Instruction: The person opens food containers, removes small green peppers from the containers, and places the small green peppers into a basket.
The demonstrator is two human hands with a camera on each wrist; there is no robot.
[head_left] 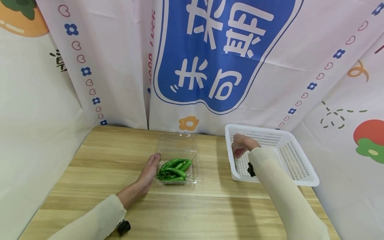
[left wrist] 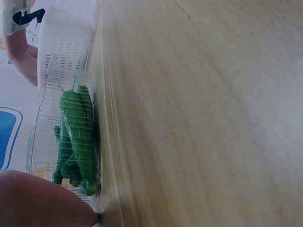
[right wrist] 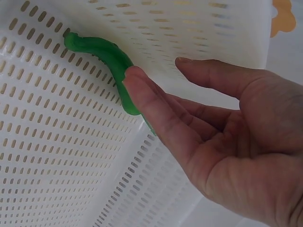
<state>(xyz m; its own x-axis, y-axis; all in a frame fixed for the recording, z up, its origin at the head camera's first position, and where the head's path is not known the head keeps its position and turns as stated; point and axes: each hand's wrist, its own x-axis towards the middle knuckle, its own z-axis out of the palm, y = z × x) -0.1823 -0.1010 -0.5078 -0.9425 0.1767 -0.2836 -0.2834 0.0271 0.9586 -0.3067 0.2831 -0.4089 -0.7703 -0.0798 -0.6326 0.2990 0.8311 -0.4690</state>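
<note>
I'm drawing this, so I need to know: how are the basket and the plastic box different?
The basket is white with many small slots; the plastic box is clear. The basket is bigger than the box. The box has an open lid, while no lid shows on the basket. The box holds several green peppers; only one green pepper shows in the basket. Both sit on the wooden table.
</note>
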